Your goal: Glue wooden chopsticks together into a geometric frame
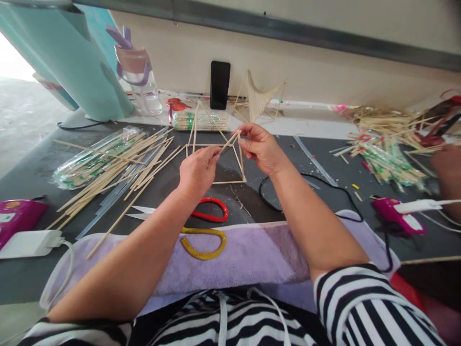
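Note:
My left hand [199, 170] pinches a thin wooden stick [228, 142], which slants up toward my right hand. With thumb and fingers, my right hand [260, 148] grips the upper corner of a stick frame [230, 182]. This frame of joined wooden sticks stands on the dark tabletop behind and between my hands; my left hand hides part of it. Just below my hands lie scissors [226, 211] with one red and one yellow handle loop, their blades partly covered by my left forearm. A purple towel [248, 259] lies under the yellow loop.
Loose sticks [140, 168], clear glue sticks [108, 204] and a bagged bundle [95, 158] lie left. Behind stand a bottle [144, 91], a phone [220, 84] and a curved stick model [260, 96]. At right are a black cable [345, 192], a magenta device [398, 216] and another person's hand [447, 166].

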Motion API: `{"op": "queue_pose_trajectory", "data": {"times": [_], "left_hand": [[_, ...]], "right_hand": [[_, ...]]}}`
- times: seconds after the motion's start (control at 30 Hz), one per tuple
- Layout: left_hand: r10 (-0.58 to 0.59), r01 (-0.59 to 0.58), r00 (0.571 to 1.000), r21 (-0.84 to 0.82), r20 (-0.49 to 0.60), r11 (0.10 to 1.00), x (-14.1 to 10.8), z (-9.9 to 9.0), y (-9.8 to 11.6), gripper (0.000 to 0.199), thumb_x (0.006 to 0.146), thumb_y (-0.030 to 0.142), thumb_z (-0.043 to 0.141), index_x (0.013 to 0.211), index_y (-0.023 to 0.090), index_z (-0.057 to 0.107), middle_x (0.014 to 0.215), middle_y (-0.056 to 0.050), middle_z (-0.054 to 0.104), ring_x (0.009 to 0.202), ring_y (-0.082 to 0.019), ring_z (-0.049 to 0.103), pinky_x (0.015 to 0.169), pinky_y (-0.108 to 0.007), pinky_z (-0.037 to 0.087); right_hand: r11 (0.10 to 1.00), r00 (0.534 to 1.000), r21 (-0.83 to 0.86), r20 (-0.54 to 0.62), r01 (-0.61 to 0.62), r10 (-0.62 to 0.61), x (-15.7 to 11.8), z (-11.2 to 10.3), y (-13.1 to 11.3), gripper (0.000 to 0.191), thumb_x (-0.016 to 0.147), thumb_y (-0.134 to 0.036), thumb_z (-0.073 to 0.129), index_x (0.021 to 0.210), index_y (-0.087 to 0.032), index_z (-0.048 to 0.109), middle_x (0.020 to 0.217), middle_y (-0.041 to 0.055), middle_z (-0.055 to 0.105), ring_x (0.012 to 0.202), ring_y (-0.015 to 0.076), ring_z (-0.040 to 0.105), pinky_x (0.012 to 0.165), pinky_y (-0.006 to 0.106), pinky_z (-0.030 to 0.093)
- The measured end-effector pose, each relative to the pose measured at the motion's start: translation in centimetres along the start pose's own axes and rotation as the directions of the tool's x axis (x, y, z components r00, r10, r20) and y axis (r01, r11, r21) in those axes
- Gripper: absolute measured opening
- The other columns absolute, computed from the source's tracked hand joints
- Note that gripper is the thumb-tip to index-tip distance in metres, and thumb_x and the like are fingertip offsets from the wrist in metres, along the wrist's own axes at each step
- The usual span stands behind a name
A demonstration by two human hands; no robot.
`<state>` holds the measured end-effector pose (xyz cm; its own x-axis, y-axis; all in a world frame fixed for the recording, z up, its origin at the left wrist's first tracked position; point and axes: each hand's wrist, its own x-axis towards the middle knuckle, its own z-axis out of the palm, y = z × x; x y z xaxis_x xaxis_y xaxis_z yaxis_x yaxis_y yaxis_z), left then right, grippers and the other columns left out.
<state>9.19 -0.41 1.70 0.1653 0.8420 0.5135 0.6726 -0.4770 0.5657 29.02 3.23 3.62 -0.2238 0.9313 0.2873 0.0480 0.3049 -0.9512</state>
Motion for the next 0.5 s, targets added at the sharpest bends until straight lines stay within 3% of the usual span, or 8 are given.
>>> {"op": "queue_pose_trajectory", "data": {"times": [0.2,0.5], "left_hand": [[-0.014,0.014,1.000,0.007,-0.007,1.000,-0.02,0.03,0.00,0.024,0.090,0.023,0.053,0.104,0.027,0.072,0.100,-0.001,0.075,0.092,-0.018,0.068,0.082,-0.028,0.047],[-0.007,0.007,1.000,0.013,-0.010,1.000,-0.01,-0.08,0.05,0.024,0.089,0.022,0.054,0.104,0.027,0.073,0.098,-0.001,0.076,0.089,-0.018,0.068,0.079,-0.028,0.047]], "right_hand": [[0.998,0.998,0.025,-0.010,-0.065,0.065,-0.03,-0.08,-0.49,0.039,0.070,-0.047,0.078,0.099,-0.025,0.062,0.103,0.0002,0.065,0.057,0.0053,0.043,0.043,0.018,0.033],[0.998,0.998,0.000,0.021,-0.056,0.056,0.42,-0.14,-0.57,0.038,0.072,-0.051,0.076,0.095,-0.024,0.061,0.089,-0.0015,0.061,0.056,0.0066,0.039,0.044,0.021,0.029]]}}
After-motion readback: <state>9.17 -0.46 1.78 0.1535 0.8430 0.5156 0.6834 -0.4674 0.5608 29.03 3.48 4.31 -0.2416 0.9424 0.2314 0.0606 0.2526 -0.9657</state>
